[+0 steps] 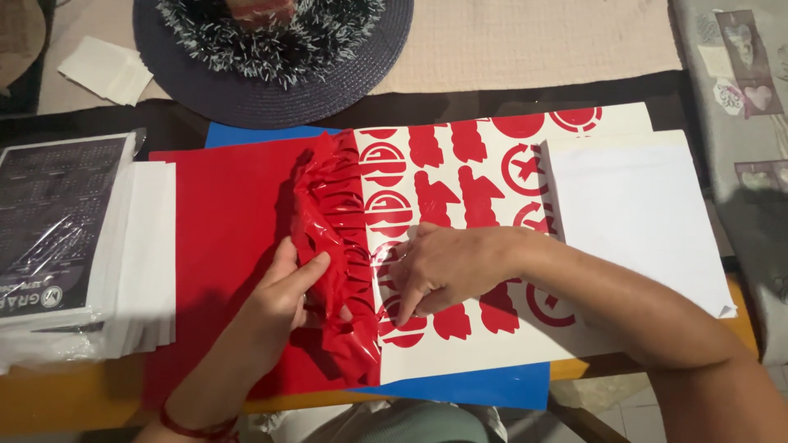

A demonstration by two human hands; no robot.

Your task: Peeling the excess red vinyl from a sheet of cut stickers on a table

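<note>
A person's left hand pinches a crumpled, glossy band of red vinyl film, fingers closed on its folds, while the right hand lies flat with fingers spread, gripping nothing, pressing down on the white backing sheet just beside the film. The bunched film runs as a long ridge from the table's far side toward the person, its wrinkled surface catching the light. Left of the ridge the red vinyl sheet lies smooth and matte; right of it, the white backing shows rows of red cut-out shapes, circular emblems and blocky silhouettes. A blue sheet lies beneath, its edge showing on the near side. A plain white sheet overlaps the backing on the right, a stack of white paper sits at left, and a dark woven round mat lies beyond.
</note>
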